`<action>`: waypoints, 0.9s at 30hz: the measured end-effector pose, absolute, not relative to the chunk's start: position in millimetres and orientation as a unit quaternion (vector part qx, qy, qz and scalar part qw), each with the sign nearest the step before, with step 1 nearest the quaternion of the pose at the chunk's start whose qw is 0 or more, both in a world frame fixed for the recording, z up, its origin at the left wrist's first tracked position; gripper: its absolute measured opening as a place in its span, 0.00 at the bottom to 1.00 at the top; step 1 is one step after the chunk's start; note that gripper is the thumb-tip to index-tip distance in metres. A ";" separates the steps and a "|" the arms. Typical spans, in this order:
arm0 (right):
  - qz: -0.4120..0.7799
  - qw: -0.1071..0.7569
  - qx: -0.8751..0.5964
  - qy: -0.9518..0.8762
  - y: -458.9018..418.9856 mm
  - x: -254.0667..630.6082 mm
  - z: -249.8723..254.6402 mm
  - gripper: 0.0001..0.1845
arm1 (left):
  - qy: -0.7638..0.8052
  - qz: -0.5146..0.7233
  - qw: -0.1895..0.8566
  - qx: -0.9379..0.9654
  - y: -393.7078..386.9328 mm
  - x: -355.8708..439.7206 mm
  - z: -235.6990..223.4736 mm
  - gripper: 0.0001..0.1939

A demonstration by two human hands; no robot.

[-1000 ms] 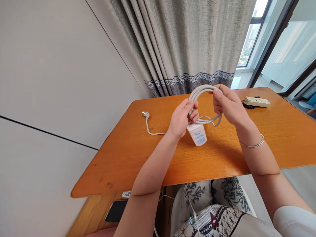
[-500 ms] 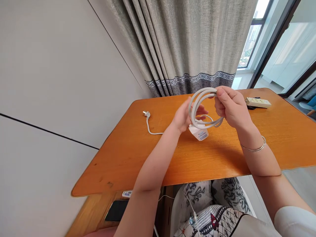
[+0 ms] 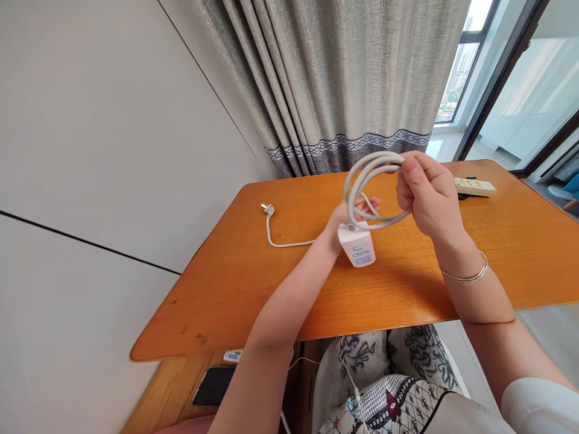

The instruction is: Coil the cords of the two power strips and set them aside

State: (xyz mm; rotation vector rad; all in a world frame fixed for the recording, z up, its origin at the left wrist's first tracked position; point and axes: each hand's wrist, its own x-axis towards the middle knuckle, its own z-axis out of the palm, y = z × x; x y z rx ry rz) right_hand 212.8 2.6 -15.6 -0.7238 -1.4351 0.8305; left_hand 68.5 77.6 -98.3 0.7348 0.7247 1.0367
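My right hand (image 3: 429, 187) is closed on the loops of a white power cable (image 3: 350, 181), pinching the coil between thumb and fingers above the table. Behind the coil, my left hand (image 3: 341, 216) reaches out with its fingers stretched to the right, partly hidden by the loops and close to the cable. A white power socket block (image 3: 357, 247) with a label hangs at the lower left of the coil, in front of my left wrist. Off to the left, the cable's plug (image 3: 269, 210) lies on the table.
The orange wooden table (image 3: 226, 289) spans the view. A cream power strip (image 3: 474, 187) lies at its far right. A dark phone (image 3: 213, 386) rests on a lower surface at the front left. Grey curtains (image 3: 353, 72) hang behind, and a wall (image 3: 90, 150) stands left.
The coil has risen slightly with my right hand. The socket block has swung left and lower, its label turned more towards me. My left hand has moved lower behind the loops.
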 end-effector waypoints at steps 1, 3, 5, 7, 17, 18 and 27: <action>0.349 0.626 -0.323 -0.618 5.0 213.6 -16.1 0.28 | 0.348 0.496 0.738 0.297 79.3 66.6 -91.6 0.09; 0.338 0.636 -0.331 -0.610 10.8 216.0 -17.7 0.29 | 0.372 0.529 0.717 0.260 79.0 61.3 -79.1 0.11; 0.341 0.638 -0.333 -0.605 16.7 218.5 -19.7 0.29 | 0.377 0.554 0.683 0.291 74.2 55.0 -68.6 0.09; 0.354 0.635 -0.330 -0.603 21.6 220.1 -21.8 0.30 | 0.372 0.569 0.649 0.342 67.4 48.7 -60.0 0.08; 0.405 0.590 -0.308 -0.627 26.2 217.0 -26.8 0.29 | 0.338 0.613 0.498 0.512 43.1 30.2 -37.0 0.12; 0.397 0.592 -0.312 -0.628 26.1 217.1 -26.8 0.29 | 0.339 0.612 0.488 0.521 42.1 30.3 -37.4 0.13; 0.342 0.588 -0.335 -0.652 26.3 215.5 -27.5 0.31 | 0.350 0.577 0.462 0.575 30.1 37.5 -38.3 0.15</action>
